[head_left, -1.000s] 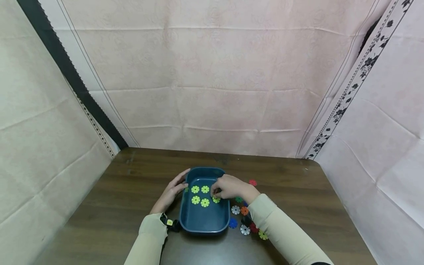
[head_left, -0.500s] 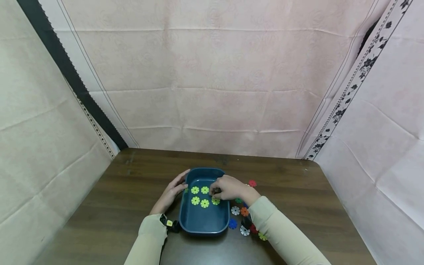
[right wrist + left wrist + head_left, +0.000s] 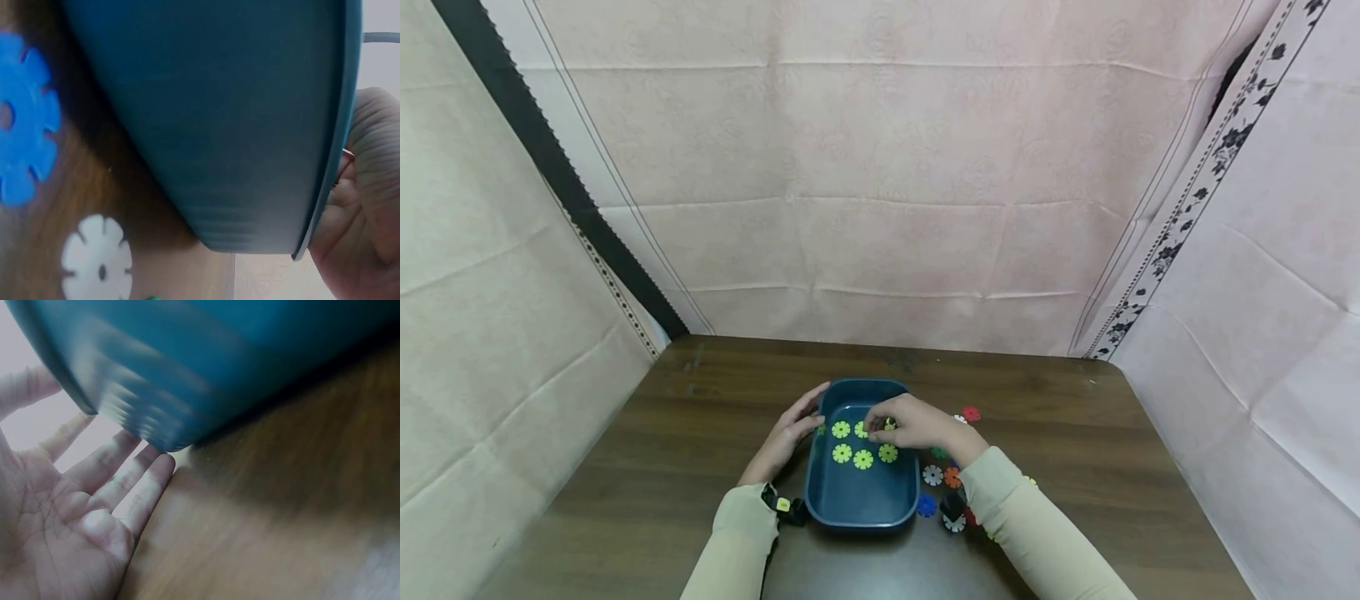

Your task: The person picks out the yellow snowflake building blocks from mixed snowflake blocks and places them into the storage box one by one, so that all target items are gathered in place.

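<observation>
A dark blue tray (image 3: 859, 500) sits on the brown table and holds several lime-green notched discs (image 3: 842, 453) in two rows. My right hand (image 3: 880, 429) reaches over the tray's right rim to the back row, fingers curled, and a green disc (image 3: 890, 423) shows between them. My left hand (image 3: 797, 425) lies flat on the table, its straight fingers (image 3: 140, 487) touching the outer wall of the tray (image 3: 219, 362). The right wrist view shows the outside of the tray (image 3: 212, 125) with part of my right hand (image 3: 362, 206) behind its rim.
Loose discs lie on the table right of the tray: white (image 3: 932, 475), orange (image 3: 952, 477), blue (image 3: 927, 505), red (image 3: 972, 413), green (image 3: 940, 452). A blue disc (image 3: 25, 153) and a white disc (image 3: 97, 262) lie close to the tray wall. Pink cloth walls surround the table.
My right hand left a green disc at the front row's right end and moved back and left to the back row. The left hand and tray stayed put.
</observation>
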`<action>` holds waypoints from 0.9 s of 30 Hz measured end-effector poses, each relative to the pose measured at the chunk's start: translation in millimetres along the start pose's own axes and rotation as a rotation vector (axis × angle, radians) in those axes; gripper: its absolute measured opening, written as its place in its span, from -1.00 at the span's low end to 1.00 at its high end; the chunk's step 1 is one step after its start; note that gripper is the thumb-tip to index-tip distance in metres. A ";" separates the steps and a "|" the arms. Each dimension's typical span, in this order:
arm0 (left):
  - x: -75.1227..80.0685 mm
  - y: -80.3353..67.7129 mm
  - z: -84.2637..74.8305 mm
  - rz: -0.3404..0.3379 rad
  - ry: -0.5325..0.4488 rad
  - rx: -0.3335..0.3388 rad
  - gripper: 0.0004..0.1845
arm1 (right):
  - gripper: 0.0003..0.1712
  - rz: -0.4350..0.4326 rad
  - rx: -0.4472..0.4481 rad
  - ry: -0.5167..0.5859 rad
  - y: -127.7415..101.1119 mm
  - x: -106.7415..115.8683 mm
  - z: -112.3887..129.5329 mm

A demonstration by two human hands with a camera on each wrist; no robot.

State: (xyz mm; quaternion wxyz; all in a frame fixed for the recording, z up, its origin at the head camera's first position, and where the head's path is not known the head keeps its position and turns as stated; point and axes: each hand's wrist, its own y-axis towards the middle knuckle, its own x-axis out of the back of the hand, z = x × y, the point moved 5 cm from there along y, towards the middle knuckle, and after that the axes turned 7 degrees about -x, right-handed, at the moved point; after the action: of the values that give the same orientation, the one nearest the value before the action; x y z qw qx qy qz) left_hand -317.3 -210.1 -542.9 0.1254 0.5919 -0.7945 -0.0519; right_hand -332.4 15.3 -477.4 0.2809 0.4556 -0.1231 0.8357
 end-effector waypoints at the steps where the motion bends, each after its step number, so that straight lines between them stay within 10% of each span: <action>1: 0.1 0.0 0.0 -0.001 0.002 -0.001 -0.42 | -0.79 -0.005 0.006 0.008 -0.3 0.1 1.2; 27: 0.3 0.6 -1.3 -0.014 0.023 0.004 -0.42 | -0.77 -0.150 -0.026 0.144 -15.4 8.5 -1.1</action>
State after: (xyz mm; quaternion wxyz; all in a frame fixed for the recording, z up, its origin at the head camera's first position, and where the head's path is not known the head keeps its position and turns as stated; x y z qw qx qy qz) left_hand -317.6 -210.2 -541.5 0.1330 0.5984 -0.7888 -0.0447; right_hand -327.8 31.3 -471.6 0.3565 0.3987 -0.0790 0.8413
